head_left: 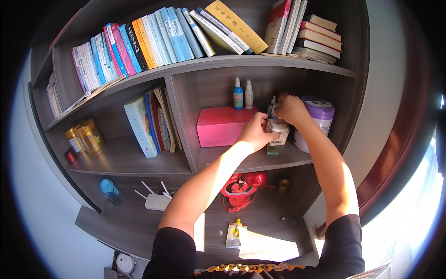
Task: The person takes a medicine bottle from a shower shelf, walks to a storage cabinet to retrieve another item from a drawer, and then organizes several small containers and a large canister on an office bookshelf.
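Note:
My left hand is closed on a small box with a fine checked pattern, held over the middle shelf on the right. Just above it, the curled fingers of my right hand hide whatever they grip. A small bottle with a pale nozzle shows right beside those fingertips; whether they touch it I cannot tell. Below the checked box, a small green box rests near the shelf's front edge. Left of my hands lies a pink box, with a blue spray bottle and a white spray bottle above it.
A white tub with a purple lid stands right of my hands. Books line the upper shelf. A vertical divider borders the left compartment with gold tins. Below are a white router, a red object and a yellow-capped pouch.

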Demonstrator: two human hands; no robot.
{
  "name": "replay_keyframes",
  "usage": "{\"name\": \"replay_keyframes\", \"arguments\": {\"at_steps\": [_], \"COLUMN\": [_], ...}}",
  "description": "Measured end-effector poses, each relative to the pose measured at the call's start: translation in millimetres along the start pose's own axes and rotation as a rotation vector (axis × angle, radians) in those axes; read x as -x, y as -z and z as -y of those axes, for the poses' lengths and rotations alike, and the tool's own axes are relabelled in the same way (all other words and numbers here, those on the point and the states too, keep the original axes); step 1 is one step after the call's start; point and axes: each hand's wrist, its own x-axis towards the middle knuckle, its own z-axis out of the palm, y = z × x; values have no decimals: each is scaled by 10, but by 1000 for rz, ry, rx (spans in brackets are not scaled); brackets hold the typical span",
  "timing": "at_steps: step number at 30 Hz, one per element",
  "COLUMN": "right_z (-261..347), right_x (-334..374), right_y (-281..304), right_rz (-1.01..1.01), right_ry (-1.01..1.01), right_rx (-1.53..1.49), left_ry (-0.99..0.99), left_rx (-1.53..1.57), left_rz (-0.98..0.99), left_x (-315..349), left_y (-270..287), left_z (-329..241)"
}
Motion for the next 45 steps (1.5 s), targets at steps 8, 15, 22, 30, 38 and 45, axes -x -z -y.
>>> {"name": "replay_keyframes", "arguments": {"at_steps": [8,15,22,30,38,45], "right_z": [448,868,743,156,-91,-198], "right_x": [-244,-428,-428,-219,8,-13], "right_y": [-219,-505,-699,48,-239,-230], "right_rz": [-145,52,22,167,543,501], "right_ry": [39,-49,65,158,293,261], "right_rx": [-226,-159,-49,191,416,288], "left_ry": [25,451,310,-210,-141,-83], "left_rx": [-234,-328,-85,-45,-646,-549], "left_rz": [-386,-516,-477,-703,455,535], "left_x": [-446,-903,-1182,-429,139,14], "left_y": [1131,1094,1151,491,-97,-15], "left_z": [290,575,1238,134,-107,-14]}}
